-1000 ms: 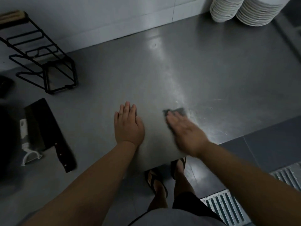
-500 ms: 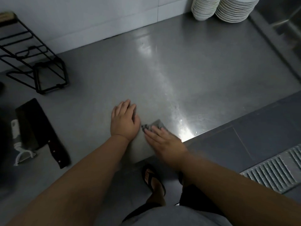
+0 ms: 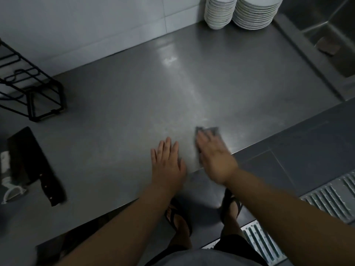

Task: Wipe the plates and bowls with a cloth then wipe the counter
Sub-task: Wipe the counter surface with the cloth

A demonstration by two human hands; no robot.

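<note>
My right hand (image 3: pixel 215 156) lies flat with straight fingers on a small grey cloth (image 3: pixel 212 131), pressing it onto the steel counter (image 3: pixel 134 104) near the front edge. Only the cloth's far corner shows past my fingertips. My left hand (image 3: pixel 168 162) rests flat on the counter just left of it, fingers straight, holding nothing. A stack of white bowls (image 3: pixel 219 13) and a stack of white plates (image 3: pixel 255 14) stand at the back right against the tiled wall.
A black wire rack (image 3: pixel 28 89) stands at the back left. A cleaver (image 3: pixel 34 166) and a white peeler (image 3: pixel 9 189) lie at the left. A sink (image 3: pixel 330 37) adjoins the counter at the right. A floor drain grate (image 3: pixel 317 204) runs below.
My right hand has slid the cloth to the right, away from my left hand. My left hand stays flat on the counter. The camera view has shifted right, showing the sink.
</note>
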